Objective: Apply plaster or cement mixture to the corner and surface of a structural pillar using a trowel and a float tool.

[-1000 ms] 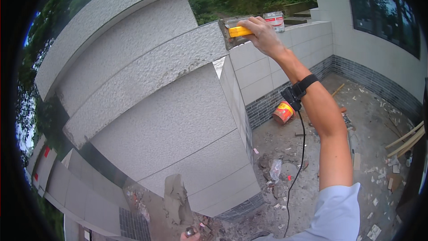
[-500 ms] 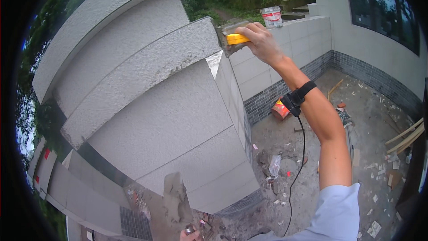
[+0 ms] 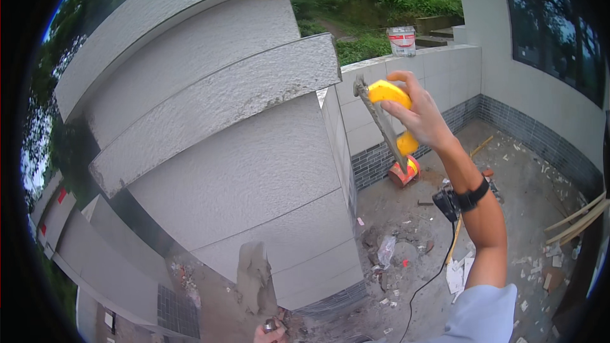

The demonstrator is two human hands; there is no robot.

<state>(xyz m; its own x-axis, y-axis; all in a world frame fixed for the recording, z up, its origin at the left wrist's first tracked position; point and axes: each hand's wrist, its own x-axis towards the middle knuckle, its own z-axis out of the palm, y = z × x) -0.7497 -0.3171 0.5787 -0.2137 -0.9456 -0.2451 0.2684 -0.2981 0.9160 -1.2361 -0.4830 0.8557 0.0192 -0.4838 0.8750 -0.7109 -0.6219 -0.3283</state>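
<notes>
My right hand (image 3: 419,117) is wrapped round the yellow handle of a plastering trowel (image 3: 384,128). Its flat blade is tilted steeply, edge towards me, with grey mortar clinging to its upper end. The trowel is apart from the rough pale ledge (image 3: 222,98) of the pillar, just right of the ledge's end. At the lower edge my left hand (image 3: 267,335) grips a second trowel (image 3: 255,279) by its handle; wet grey mortar covers its blade. Most of the left hand is cut off by the frame.
A white-and-red bucket (image 3: 401,42) stands on the low tiled wall (image 3: 438,76). An orange-red bucket (image 3: 400,176) is on the ground below. Debris, a plastic bag (image 3: 386,251) and wooden strips (image 3: 578,219) lie about. A black cable (image 3: 432,270) hangs from my right wrist strap.
My right hand has drawn the trowel away from the end of the ledge, right and down, and turned its blade steeply. My left hand stays low with its mortar-covered trowel.
</notes>
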